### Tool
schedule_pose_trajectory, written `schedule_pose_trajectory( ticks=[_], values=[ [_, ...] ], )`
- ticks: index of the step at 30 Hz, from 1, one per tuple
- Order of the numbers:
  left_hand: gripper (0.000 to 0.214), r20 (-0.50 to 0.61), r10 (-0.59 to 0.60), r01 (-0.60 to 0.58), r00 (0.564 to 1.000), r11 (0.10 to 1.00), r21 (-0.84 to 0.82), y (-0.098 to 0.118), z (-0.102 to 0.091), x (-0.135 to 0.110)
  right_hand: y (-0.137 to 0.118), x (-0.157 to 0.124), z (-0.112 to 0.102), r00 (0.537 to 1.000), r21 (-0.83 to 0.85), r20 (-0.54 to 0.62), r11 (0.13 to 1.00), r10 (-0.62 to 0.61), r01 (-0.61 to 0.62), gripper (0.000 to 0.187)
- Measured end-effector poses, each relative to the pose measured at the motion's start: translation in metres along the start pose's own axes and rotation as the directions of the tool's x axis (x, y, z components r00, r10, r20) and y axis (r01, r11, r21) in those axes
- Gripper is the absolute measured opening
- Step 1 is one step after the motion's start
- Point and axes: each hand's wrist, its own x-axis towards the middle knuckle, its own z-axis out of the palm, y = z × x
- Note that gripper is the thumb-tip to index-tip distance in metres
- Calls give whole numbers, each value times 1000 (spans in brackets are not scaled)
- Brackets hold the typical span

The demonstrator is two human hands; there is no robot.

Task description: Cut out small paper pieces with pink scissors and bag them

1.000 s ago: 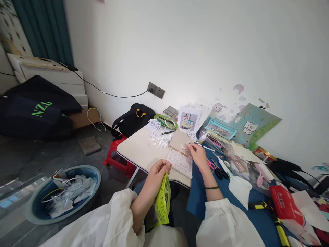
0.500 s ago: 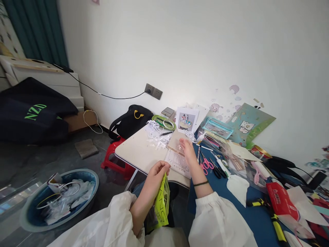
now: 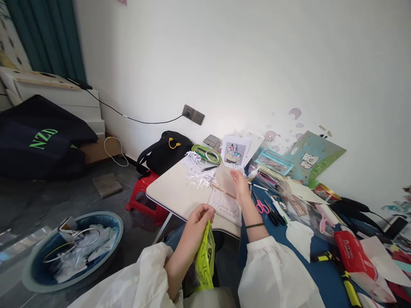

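Note:
My left hand (image 3: 199, 219) is closed, gripping the top edge of a yellow-green plastic bag (image 3: 205, 261) with dark lettering, which hangs below the table's front edge. My right hand (image 3: 240, 186) is held with its fingers stretched out and together, palm turned to the left, over the right side of a brownish board (image 3: 224, 179). Whether it touches the board I cannot tell. Just in front of the board lies a sheet printed with a grid (image 3: 224, 204). A picture card of cartoon cats (image 3: 234, 153) stands behind my right hand.
Shredded paper scraps (image 3: 197, 171) and a green tray (image 3: 207, 154) are on the white table (image 3: 173, 188). On the blue surface (image 3: 298, 265) at right lie pink scissors (image 3: 262, 207) and other tools. A blue basin (image 3: 111, 248) holding plastic waste stands on the floor at left.
My right hand has shifted slightly right over the board, and the small white bits seen beside it earlier no longer show. My left hand keeps its hold on the plastic bag.

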Motion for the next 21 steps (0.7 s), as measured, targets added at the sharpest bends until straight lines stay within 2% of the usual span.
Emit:
schedule_pose_trajectory(
  ticks=[3, 10, 12, 18, 21],
  values=[
    [20, -3, 1, -1, 1000, 1000, -7, 2, 1, -1, 7, 1, 6, 999, -19, 22, 999, 30, -29, 27],
    [20, -5, 8, -8, 1000, 1000, -6, 7, 2, -5, 7, -4, 46, 983, 47, 175, 997, 48, -57, 25],
    [21, -2, 5, -5, 1000, 1000, -7, 6, 2, -4, 2, -5, 45, 983, 68, 178, 996, 36, -49, 26],
    [21, 4, 5, -5, 1000, 1000, -11, 1, -1, -2, -3, -1, 21, 997, 57, 62, 997, 46, -50, 27],
    [21, -2, 5, -5, 1000, 1000, -9, 0, -1, -1, 3, -3, 29, 997, 49, 52, 997, 53, -55, 26]
  ],
)
